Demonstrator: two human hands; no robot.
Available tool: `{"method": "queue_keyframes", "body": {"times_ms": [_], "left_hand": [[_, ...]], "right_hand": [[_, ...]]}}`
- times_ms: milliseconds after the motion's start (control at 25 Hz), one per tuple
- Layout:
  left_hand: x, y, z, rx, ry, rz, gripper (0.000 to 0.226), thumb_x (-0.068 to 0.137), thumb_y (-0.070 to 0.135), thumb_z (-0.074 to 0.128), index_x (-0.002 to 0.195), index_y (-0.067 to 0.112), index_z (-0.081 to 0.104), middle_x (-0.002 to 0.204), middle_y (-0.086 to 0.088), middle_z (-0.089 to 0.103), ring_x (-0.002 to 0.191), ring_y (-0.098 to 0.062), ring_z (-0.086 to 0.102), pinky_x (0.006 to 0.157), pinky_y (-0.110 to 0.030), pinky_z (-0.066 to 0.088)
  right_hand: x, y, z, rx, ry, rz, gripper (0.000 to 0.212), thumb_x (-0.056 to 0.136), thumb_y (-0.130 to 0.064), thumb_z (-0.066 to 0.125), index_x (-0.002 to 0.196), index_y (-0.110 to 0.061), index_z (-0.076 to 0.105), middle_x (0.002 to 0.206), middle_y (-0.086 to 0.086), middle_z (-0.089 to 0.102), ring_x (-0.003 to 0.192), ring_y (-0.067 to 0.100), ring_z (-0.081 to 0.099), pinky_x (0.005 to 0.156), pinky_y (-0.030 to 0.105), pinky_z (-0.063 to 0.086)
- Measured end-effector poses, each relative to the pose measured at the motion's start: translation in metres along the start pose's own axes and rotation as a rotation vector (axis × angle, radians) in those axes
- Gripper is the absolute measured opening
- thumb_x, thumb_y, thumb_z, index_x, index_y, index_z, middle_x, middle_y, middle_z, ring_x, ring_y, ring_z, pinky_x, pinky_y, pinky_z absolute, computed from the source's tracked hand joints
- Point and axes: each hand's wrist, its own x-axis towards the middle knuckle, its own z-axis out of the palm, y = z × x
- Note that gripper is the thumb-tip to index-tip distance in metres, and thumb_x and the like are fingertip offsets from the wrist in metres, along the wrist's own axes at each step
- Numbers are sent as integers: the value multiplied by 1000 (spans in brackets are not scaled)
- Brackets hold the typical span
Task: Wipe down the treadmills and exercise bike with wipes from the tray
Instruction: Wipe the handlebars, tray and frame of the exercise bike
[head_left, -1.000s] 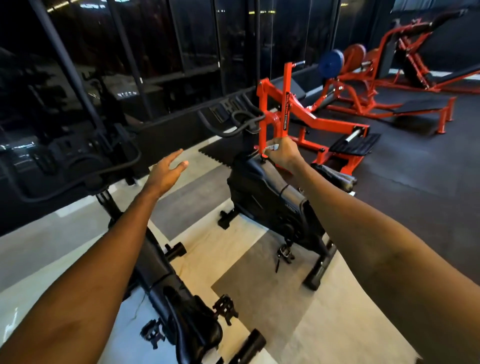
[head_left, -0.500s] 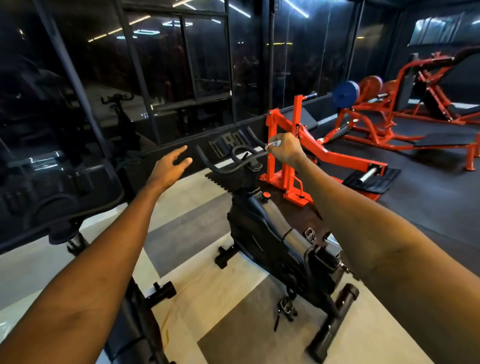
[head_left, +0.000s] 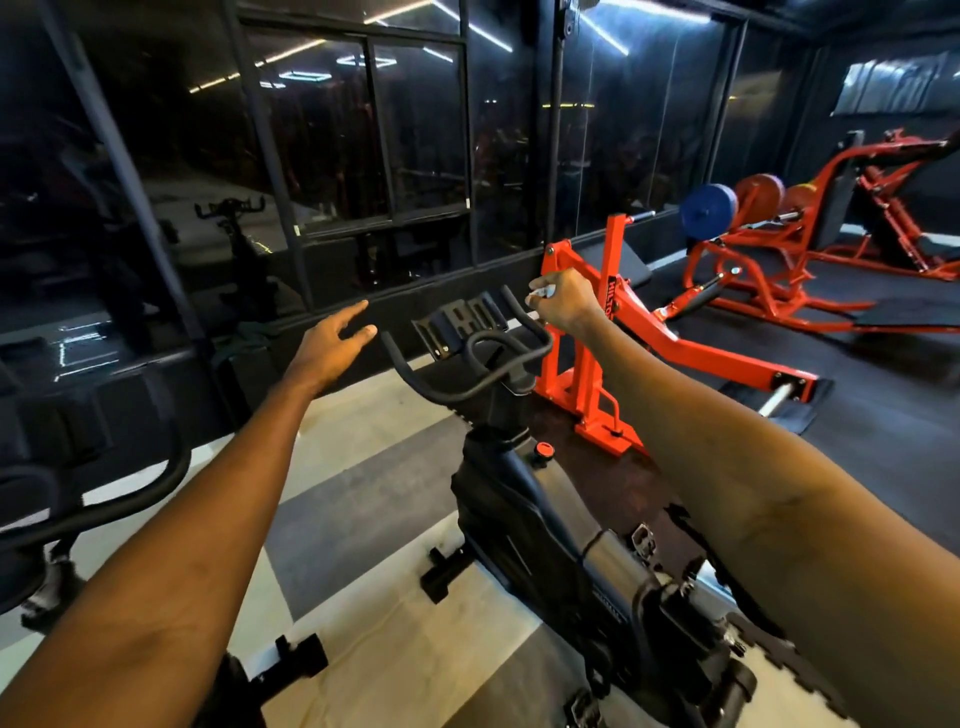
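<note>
A black exercise bike (head_left: 524, 509) stands in the middle of the view, its curved handlebar (head_left: 467, 358) pointing away from me. My right hand (head_left: 563, 304) is closed around a small white wipe (head_left: 537, 297) and presses it on the right end of the handlebar. My left hand (head_left: 332, 345) hovers open, fingers spread, just left of the handlebar's left horn without touching it. No tray or treadmill is in view.
A second black bike's handlebar (head_left: 104, 509) juts in at the left edge. An orange weight machine (head_left: 623, 332) stands right behind the bike, more orange machines (head_left: 831, 244) at the back right. Dark glass walls (head_left: 363, 156) close the far side.
My right hand rose from the bike's frame to the right handlebar end, holding the wipe. The view tilted upward and came closer. My left hand stayed open beside the handlebar.
</note>
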Motion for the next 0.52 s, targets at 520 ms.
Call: {"method": "queue_keyframes", "body": {"times_ms": [520], "left_hand": [[193,-90,101,80,-91,-59,53,98,33,63,149,34,47,154,-2,47,141,-23,44,114,-39,36]], "right_hand": [[170,108,142,-1,-96,41,18,86,-7,66,100,-4,77,119,12,72,108,27,67,83,19,42]]}}
